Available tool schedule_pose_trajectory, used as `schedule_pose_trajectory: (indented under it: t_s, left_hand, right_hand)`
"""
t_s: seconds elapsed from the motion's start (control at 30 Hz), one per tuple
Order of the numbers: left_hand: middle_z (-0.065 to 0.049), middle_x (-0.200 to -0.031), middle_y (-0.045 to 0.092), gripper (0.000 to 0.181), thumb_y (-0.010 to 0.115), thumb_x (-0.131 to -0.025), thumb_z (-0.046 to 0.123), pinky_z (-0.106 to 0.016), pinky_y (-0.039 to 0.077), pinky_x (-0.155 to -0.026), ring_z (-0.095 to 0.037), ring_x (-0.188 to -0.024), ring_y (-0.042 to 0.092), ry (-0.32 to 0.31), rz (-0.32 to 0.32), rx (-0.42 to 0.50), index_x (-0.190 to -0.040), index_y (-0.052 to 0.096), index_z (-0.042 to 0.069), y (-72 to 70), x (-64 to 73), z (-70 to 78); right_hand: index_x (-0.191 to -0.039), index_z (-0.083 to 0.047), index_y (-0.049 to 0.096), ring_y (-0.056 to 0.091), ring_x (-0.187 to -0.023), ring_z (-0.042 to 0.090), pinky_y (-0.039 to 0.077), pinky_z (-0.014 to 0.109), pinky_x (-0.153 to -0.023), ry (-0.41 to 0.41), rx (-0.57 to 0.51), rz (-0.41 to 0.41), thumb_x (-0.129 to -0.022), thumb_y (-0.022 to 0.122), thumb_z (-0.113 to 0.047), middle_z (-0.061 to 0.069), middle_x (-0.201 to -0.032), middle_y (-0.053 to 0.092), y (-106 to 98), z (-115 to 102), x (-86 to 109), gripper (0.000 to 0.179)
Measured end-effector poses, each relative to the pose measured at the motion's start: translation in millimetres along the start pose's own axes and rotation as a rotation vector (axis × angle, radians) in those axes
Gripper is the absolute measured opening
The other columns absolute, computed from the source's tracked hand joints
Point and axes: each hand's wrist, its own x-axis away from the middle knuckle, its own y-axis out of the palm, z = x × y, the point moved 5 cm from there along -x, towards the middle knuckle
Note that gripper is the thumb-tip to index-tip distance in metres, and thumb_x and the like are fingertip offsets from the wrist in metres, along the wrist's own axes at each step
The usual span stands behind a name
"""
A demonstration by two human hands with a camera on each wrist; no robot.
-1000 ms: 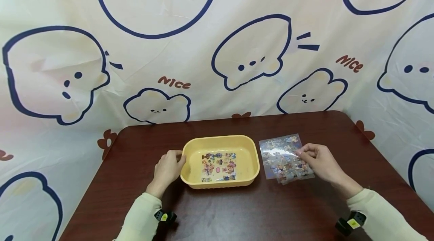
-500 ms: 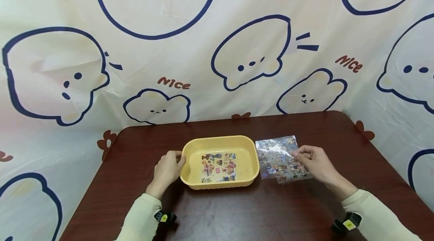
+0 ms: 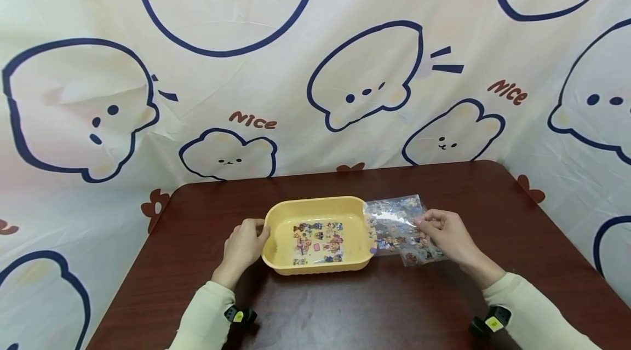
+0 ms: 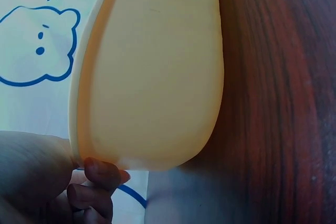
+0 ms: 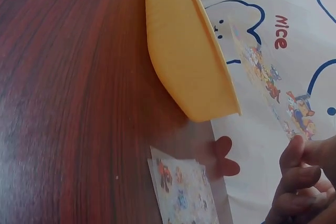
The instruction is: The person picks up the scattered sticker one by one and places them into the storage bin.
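Observation:
A yellow plastic tray point(image 3: 282, 235) stands on the table, with a clear sticker sheet point(image 3: 318, 243) of small cartoon figures inside. My left hand point(image 3: 244, 247) pinches the tray's left rim, thumb and curled fingers showing in the left wrist view. Between thumb and fingertips, my right hand point(image 3: 447, 234) grips another transparent sticker sheet point(image 3: 389, 216) by its right side. That sheet is raised off the table, and its left edge overlaps the tray's right rim in the head view. Beneath it, more sticker sheets point(image 5: 184, 192) lie stacked on the table, partly covered in the head view.
The dark brown wooden table point(image 3: 315, 311) reaches back to a white curtain point(image 3: 291, 81) with blue cartoon outlines. Fabric also hangs along the left and right sides. A small black device point(image 3: 240, 315) is strapped to each wrist.
My right hand has moved left with the sticker sheet, from beside the tray to over its right rim. The left hand and the tray have stayed in place.

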Motion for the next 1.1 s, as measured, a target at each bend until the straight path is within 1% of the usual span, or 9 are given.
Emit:
schedule_pose_trajectory:
  t_s: [0.27, 0.33, 0.5, 0.57, 0.73, 0.83, 0.93, 1.1]
  left_hand:
    - [-0.017, -0.118, 0.074, 0.036, 0.059, -0.098, 0.028, -0.055, 0.052, -0.08, -0.033, -0.097, 0.071, -0.002, -0.004, 0.0, -0.125, 0.071, 0.007, 0.1, -0.2, 1.7]
    - [-0.017, -0.118, 0.074, 0.036, 0.059, -0.098, 0.028, -0.055, 0.052, -0.081, -0.033, -0.097, 0.071, -0.002, -0.003, 0.001, -0.125, 0.071, 0.007, 0.1, -0.2, 2.0]
    - [-0.017, -0.12, 0.073, 0.036, 0.059, -0.098, 0.028, -0.056, 0.052, -0.082, -0.033, -0.099, 0.071, -0.008, -0.01, -0.001, -0.126, 0.071, 0.007, 0.9, -0.3, 1.2]
    - [-0.017, -0.12, 0.073, 0.036, 0.059, -0.098, 0.028, -0.055, 0.052, -0.082, -0.032, -0.099, 0.071, -0.009, -0.013, -0.004, -0.126, 0.071, 0.007, 1.2, -0.5, 0.9]
    - [-0.017, -0.119, 0.073, 0.037, 0.059, -0.098, 0.027, -0.054, 0.052, -0.081, -0.03, -0.095, 0.071, -0.017, -0.019, -0.005, -0.126, 0.07, 0.006, 1.9, -1.4, 0.2]
    - [-0.017, -0.118, 0.073, 0.038, 0.059, -0.098, 0.027, -0.053, 0.052, -0.08, -0.029, -0.093, 0.07, -0.02, -0.022, -0.003, -0.127, 0.07, 0.005, 1.9, -1.3, -0.2]
    - [-0.018, -0.118, 0.074, 0.038, 0.059, -0.098, 0.027, -0.052, 0.052, -0.079, -0.028, -0.091, 0.07, -0.016, -0.02, -0.004, -0.127, 0.07, 0.005, 1.6, -1.4, -0.7]
    - [-0.018, -0.117, 0.074, 0.037, 0.059, -0.098, 0.027, -0.051, 0.053, -0.077, -0.027, -0.088, 0.07, -0.008, -0.016, -0.004, -0.126, 0.07, 0.005, 1.7, -2.9, -1.1]
  right_hand:
    - [-0.096, 0.004, 0.064, 0.031, -0.042, 0.005, 0.029, 0.025, -0.04, 0.003, -0.018, -0.009, -0.102, 0.06, -0.023, 0.002, -0.056, 0.057, 10, -4, -3.0, 0.028]
    - [-0.096, 0.005, 0.064, 0.032, -0.043, 0.005, 0.029, 0.025, -0.04, 0.004, -0.017, -0.012, -0.102, 0.06, -0.023, 0.001, -0.057, 0.057, 12, -5, -3.6, 0.028]
    - [-0.097, 0.004, 0.064, 0.03, -0.042, 0.005, 0.029, 0.025, -0.04, 0.015, -0.024, -0.015, -0.102, 0.06, -0.025, -0.006, -0.051, 0.046, 18, -8, -6.0, 0.03]
    - [-0.097, 0.004, 0.065, 0.03, -0.041, 0.005, 0.028, 0.025, -0.039, 0.017, -0.035, -0.015, -0.102, 0.06, -0.024, -0.005, -0.051, 0.048, 20, -9, -6.8, 0.029]
    - [-0.096, 0.005, 0.065, 0.029, -0.041, 0.004, 0.027, 0.023, -0.039, 0.014, -0.049, -0.013, -0.101, 0.062, -0.021, 0.001, -0.059, 0.061, 28, -10, -9.7, 0.026]
    - [-0.095, 0.004, 0.065, 0.029, -0.041, 0.004, 0.026, 0.022, -0.039, 0.021, -0.056, -0.01, -0.101, 0.062, -0.022, -0.002, -0.057, 0.058, 32, -10, -10.8, 0.027]
    - [-0.095, 0.004, 0.065, 0.029, -0.041, 0.004, 0.026, 0.022, -0.039, 0.025, -0.072, -0.012, -0.101, 0.063, -0.023, -0.001, -0.057, 0.056, 35, -11, -10.7, 0.028]
    - [-0.092, 0.005, 0.064, 0.03, -0.042, 0.005, 0.026, 0.022, -0.04, -0.01, -0.074, -0.009, -0.101, 0.062, -0.022, 0.006, -0.062, 0.062, 37, -14, -11.4, 0.028]
